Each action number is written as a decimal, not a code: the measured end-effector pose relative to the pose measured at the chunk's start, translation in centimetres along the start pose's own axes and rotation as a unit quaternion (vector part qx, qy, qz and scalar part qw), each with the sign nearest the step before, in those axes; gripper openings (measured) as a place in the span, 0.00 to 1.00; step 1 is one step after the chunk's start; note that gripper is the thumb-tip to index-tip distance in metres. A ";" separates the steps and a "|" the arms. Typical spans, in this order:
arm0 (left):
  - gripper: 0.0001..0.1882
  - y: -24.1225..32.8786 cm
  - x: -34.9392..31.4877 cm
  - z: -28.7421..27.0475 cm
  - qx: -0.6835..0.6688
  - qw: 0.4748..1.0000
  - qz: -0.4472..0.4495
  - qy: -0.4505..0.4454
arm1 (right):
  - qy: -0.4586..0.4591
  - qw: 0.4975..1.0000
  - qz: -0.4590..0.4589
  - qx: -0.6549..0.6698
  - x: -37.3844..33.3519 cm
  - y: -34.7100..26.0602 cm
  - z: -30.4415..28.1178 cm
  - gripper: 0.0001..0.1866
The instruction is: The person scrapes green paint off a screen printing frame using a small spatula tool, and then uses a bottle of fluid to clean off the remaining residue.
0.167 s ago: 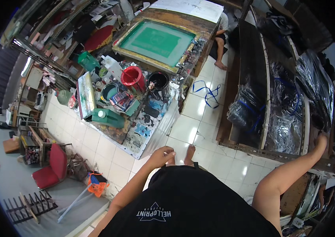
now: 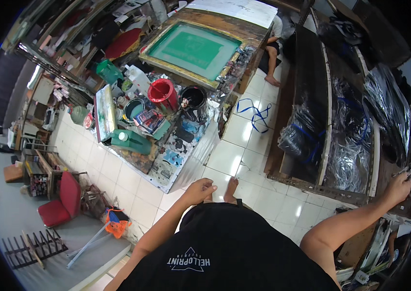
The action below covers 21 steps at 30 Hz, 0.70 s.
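Note:
My right hand (image 2: 398,188) reaches out to the far right, by the rack's edge, closed round a small greyish, metal-looking object (image 2: 410,169). Blur and the picture's rim keep its kind from showing. Just above that hand, a clear plastic-wrapped bundle (image 2: 387,109) of dark material leans on the rack. In front of my body hangs my left hand (image 2: 199,190), its fingers loosely curled in, with nothing visible in them. Nearest to it is the corner of a paint-stained worktable (image 2: 164,180).
On the worktable are a green screen-printing frame (image 2: 191,51), a red bucket (image 2: 163,94), a black bucket (image 2: 194,99) and a green jerrycan (image 2: 130,142). A blue strap (image 2: 254,114) lies on the tiles. Beyond it a person's leg (image 2: 272,65) shows. Left stands a red chair (image 2: 65,201).
My right hand has moved slightly right and down, away from the wrapped bundle, and the greyish object now shows in it. My left hand stays nearly still.

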<state>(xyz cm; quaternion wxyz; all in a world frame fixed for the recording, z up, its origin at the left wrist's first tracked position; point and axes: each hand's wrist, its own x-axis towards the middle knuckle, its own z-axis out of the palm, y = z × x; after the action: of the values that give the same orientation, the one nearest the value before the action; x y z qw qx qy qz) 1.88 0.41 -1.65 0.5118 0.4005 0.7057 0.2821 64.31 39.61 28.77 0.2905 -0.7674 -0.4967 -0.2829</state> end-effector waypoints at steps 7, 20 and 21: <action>0.32 1.5 -0.3 1.6 -0.009 0.999 -0.033 0.000 | -0.544 0.673 -0.199 0.461 -25.3 -29.4 -10.2 0.17; 0.31 -7.3 -12.9 -1.5 -0.060 0.958 -0.177 0.215 | -0.823 0.371 -0.045 0.427 -59.4 -42.9 -4.1 0.08; 0.30 -8.9 -15.0 -1.3 -0.075 0.951 -0.192 0.230 | -0.818 0.389 -0.053 0.420 -60.5 -43.0 -4.6 0.09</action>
<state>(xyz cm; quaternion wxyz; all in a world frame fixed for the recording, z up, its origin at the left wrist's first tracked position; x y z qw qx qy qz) 0.54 -16.97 -1.01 0.4082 0.1418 0.8451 0.3147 2.80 14.60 -4.76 0.0142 -0.3814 -0.5901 0.7114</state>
